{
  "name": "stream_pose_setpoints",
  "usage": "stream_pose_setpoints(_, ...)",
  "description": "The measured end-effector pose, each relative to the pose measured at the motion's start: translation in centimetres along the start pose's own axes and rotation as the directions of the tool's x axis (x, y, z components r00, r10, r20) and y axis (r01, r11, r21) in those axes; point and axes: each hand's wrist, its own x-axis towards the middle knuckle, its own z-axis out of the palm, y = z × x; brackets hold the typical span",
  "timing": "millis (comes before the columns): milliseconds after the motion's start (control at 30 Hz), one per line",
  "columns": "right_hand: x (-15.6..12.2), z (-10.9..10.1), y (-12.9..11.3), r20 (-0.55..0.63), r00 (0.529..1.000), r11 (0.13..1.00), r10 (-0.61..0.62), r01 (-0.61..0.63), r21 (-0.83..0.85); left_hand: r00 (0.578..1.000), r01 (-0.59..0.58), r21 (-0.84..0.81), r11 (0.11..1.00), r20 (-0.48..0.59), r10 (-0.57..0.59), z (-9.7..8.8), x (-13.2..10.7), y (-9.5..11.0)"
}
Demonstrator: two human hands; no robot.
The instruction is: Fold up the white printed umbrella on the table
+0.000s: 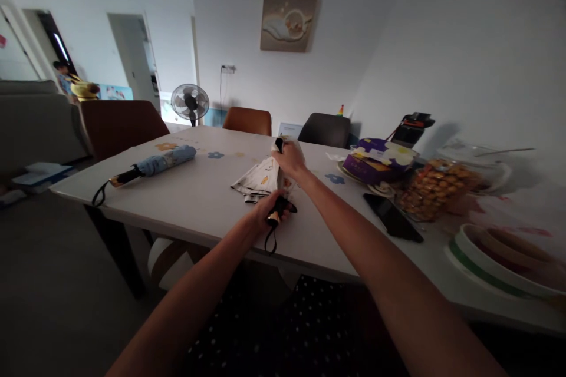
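Observation:
A white folding umbrella point(259, 179) with small printed figures lies over the table near its front edge, its loose canopy fanned out to the left. My left hand point(269, 207) is closed around its black handle, and a black wrist strap hangs below. At the umbrella's far end, my right hand point(290, 158) is closed on the top, beside a dark tip. Parts of the canopy are hidden behind my right hand and forearm. Farther left lies a blue folding umbrella point(170, 159), rolled up, with a black and gold handle and a strap over the table's edge.
On the right side of the white table point(177, 206) are a black phone point(392, 218), a bag of round brown snacks point(435, 188), a purple box point(371, 162) and stacked bowls point(490, 265). Chairs point(247, 121) stand behind the table. A fan point(190, 101) and a person point(64, 79) are farther back.

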Motion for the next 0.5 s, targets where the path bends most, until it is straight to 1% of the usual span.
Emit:
stream_pose_setpoints(33, -0.1, 0.5, -0.3, 0.044, 0.998, 0.998, -0.042, 0.04, 0.046, 0.999, 0.009, -0.012, 1.0, 0.041, -0.008, 0.0, -0.2, 0.1)
stream_pose_setpoints(67, -0.3, 1.0, -0.5, 0.126, 0.989, 0.99, -0.08, 0.064, 0.127, 0.996, 0.029, -0.029, 0.999, 0.087, -0.026, 0.0, -0.4, 0.2)
stream_pose_setpoints(100, -0.5, 1.4, -0.8, 0.222, 0.967, 0.971, -0.124, 0.072, 0.229, 0.989, 0.064, -0.047, 0.997, 0.134, -0.057, 0.0, -0.5, 0.4)
stream_pose_setpoints(133, -0.7, 1.6, -1.1, 0.306, 0.936, 0.944, -0.176, 0.072, 0.322, 0.98, 0.113, -0.063, 0.992, 0.172, -0.101, 0.0, -0.7, 0.5)
stream_pose_setpoints(167, -0.9, 1.7, -1.4, 0.341, 0.915, 0.912, -0.215, 0.063, 0.405, 0.97, 0.161, -0.079, 0.984, 0.198, -0.143, 0.0, -0.8, 0.6)
stream_pose_setpoints(200, -0.9, 1.6, -1.5, 0.317, 0.921, 0.88, -0.229, 0.057, 0.471, 0.962, 0.197, -0.098, 0.976, 0.211, -0.173, 0.0, -0.8, 0.7)
stream_pose_setpoints(233, -1.0, 1.3, -1.6, 0.246, 0.946, 0.855, -0.211, 0.057, 0.515, 0.959, 0.215, -0.121, 0.969, 0.213, -0.186, 0.0, -0.8, 0.8)
stream_pose_setpoints(300, -1.0, 0.5, -1.2, 0.062, 0.992, 0.833, -0.114, 0.061, 0.55, 0.965, 0.205, -0.181, 0.962, 0.202, -0.168, -0.2, -0.6, 0.8)
stream_pose_setpoints(333, -1.0, 0.1, -0.6, -0.024, 0.999, 0.83, -0.045, 0.051, 0.556, 0.968, 0.193, -0.206, 0.959, 0.201, -0.152, -0.4, -0.5, 0.8)
stream_pose_setpoints(367, -1.2, -0.4, 0.3, -0.097, 0.995, 0.836, 0.03, 0.028, 0.548, 0.967, 0.189, -0.222, 0.957, 0.209, -0.143, -0.5, -0.4, 0.9)
stream_pose_setpoints(400, -1.4, -0.8, 1.4, -0.166, 0.98, 0.843, 0.112, -0.006, 0.538, 0.964, 0.192, -0.231, 0.954, 0.228, -0.139, -0.7, -0.3, 0.9)
stream_pose_setpoints(433, -1.8, -1.2, 2.7, -0.229, 0.953, 0.838, 0.198, -0.044, 0.543, 0.958, 0.191, -0.242, 0.951, 0.258, -0.127, -1.0, -0.3, 0.9)
stream_pose_setpoints(467, -2.4, -1.5, 4.2, -0.295, 0.907, 0.823, 0.3, -0.089, 0.561, 0.951, 0.177, -0.264, 0.948, 0.293, -0.095, -1.2, -0.4, 0.9)
stream_pose_setpoints(500, -3.0, -1.7, 5.7, -0.345, 0.842, 0.793, 0.415, -0.149, 0.59, 0.943, 0.149, -0.295, 0.944, 0.33, -0.046, -1.4, -0.5, 1.0)
